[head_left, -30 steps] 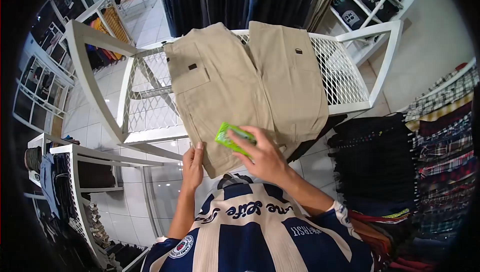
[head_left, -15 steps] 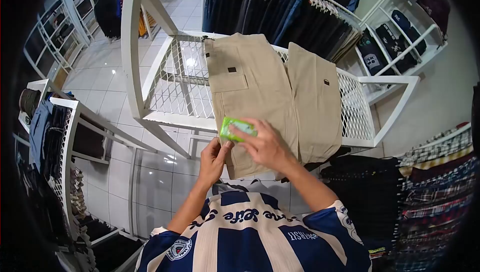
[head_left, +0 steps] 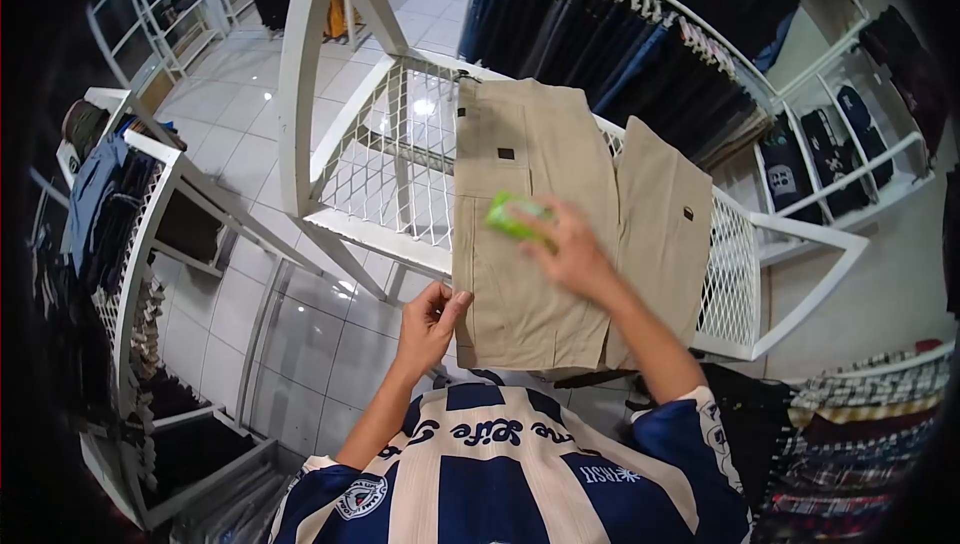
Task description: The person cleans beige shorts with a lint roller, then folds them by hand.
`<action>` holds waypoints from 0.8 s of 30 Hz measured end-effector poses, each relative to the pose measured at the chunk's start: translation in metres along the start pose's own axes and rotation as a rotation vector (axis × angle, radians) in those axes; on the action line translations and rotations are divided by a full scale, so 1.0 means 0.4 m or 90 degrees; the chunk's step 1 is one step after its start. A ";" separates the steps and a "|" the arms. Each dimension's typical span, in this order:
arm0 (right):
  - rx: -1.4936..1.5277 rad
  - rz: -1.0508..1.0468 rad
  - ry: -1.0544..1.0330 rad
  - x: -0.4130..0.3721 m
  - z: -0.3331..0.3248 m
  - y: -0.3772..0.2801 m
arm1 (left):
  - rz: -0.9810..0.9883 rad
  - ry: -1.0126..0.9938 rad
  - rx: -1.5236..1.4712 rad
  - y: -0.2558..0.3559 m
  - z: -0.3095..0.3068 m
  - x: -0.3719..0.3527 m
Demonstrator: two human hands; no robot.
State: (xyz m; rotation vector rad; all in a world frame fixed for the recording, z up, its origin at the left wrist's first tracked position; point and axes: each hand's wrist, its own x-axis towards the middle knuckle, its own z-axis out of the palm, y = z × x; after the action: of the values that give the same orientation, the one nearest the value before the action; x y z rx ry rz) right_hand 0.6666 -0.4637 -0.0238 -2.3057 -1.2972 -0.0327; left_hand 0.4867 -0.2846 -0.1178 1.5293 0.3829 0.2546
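Beige trousers (head_left: 540, 274) lie spread over a white mesh rack (head_left: 385, 159), with dark small labels on both legs. My right hand (head_left: 572, 249) is closed on a bright green object (head_left: 518, 216), blurred by motion, over the middle of the left leg of the trousers. At the near left edge of the cloth, my left hand (head_left: 432, 324) pinches the fabric between thumb and fingers.
Hanging dark trousers (head_left: 600, 34) line a rail beyond the rack. A white upright frame (head_left: 300, 84) rises at the rack's left. Shelves with folded clothes (head_left: 830, 164) stand right, checked shirts (head_left: 870, 444) lower right, another clothes rack (head_left: 150, 234) left.
My right hand has moved the green object away from my left hand, further up the trousers. My left hand keeps its hold on the edge. The whole view has shifted and turned slightly.
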 end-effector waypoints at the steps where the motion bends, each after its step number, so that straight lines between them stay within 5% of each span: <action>1: -0.087 0.010 0.033 0.031 -0.014 0.110 | 0.005 0.007 0.002 0.010 0.001 -0.001; 3: -0.206 0.192 0.166 0.100 -0.050 0.303 | 0.008 0.023 0.008 0.009 0.007 -0.008; 6: -0.154 0.151 0.259 0.175 -0.101 0.274 | 0.038 0.076 0.055 0.001 0.018 0.003; 11: 0.078 -0.228 -0.083 0.201 -0.021 0.077 | -0.024 0.144 -0.004 0.024 0.032 -0.013; 14: -0.062 -0.290 0.048 0.338 0.020 0.259 | -0.034 0.149 0.026 0.040 0.031 -0.010; 16: -0.105 0.054 0.119 0.449 -0.001 0.413 | -0.043 0.159 0.030 0.048 0.044 -0.023; 18: -0.176 0.068 0.255 0.486 -0.031 0.421 | -0.033 0.173 0.038 0.057 0.050 -0.018; 24: 0.118 -0.224 -0.076 0.307 -0.022 0.196 | -0.048 0.167 0.031 0.066 0.051 -0.021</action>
State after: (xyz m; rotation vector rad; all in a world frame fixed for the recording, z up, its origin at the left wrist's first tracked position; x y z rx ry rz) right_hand 0.7993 -0.4032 -0.0165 -1.9278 -1.6781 0.1054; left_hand 0.4889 -0.3057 -0.0907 1.5298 0.6571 0.3911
